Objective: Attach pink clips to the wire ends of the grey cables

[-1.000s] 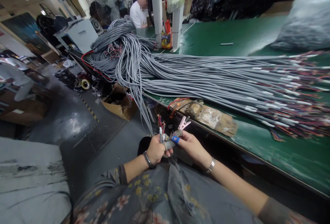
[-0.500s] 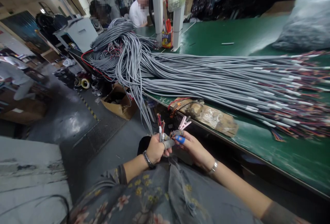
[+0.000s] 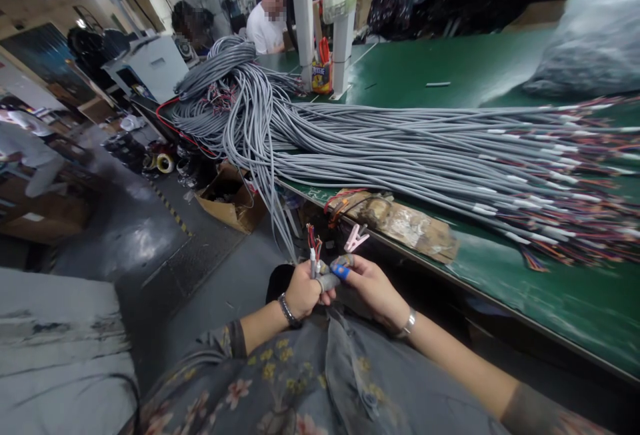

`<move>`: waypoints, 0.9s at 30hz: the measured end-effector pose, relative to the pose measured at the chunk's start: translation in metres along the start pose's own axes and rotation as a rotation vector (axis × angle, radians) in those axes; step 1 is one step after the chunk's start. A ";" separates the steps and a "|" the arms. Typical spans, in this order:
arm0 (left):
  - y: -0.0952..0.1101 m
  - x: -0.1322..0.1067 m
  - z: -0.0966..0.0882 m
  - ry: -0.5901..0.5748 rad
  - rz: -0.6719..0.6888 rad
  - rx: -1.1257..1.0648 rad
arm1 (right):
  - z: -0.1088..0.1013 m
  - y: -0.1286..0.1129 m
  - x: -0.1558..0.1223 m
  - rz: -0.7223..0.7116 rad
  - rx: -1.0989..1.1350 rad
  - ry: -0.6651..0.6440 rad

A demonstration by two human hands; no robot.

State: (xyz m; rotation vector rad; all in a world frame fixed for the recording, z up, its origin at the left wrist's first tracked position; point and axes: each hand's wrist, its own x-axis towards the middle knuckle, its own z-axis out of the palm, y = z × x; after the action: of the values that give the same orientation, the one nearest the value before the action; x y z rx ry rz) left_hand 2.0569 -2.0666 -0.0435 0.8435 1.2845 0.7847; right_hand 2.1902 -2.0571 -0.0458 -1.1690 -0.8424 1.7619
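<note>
My left hand is closed around several grey cables, with their stripped ends standing up above the fist. Thin coloured wires fan out of white-wrapped tips there. My right hand pinches thumb and finger together right beside the left thumb; what lies between them is hidden. Blue tape wraps the right thumb, and greyish covers sit on other fingertips. Just above the right hand, a pale pink clip sticks out by the bench edge. The held cables run up to a large bundle of grey cables on the bench.
The green bench has a taped piece of wood or cardboard along its near edge. A plastic bag lies at the back right. An open cardboard box stands on the floor. A co-worker sits behind the bench.
My right hand has shifted slightly left, its thumb now against the left hand's fingers. An orange wire seen between the hands earlier is no longer visible. My left hand keeps its grip.
</note>
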 end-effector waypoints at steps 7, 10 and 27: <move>0.004 -0.003 -0.005 -0.089 0.042 0.006 | 0.000 0.003 -0.001 0.073 0.119 -0.012; 0.004 -0.003 -0.006 -0.086 0.032 0.020 | 0.001 0.003 -0.001 0.065 0.118 0.003; 0.006 -0.002 -0.005 0.071 0.079 -0.065 | -0.018 0.001 -0.001 0.098 0.201 -0.101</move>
State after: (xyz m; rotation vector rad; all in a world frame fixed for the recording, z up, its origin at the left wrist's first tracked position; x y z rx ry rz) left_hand 2.0518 -2.0646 -0.0379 0.8240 1.2874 0.9219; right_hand 2.2068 -2.0570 -0.0525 -1.0116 -0.6577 1.9501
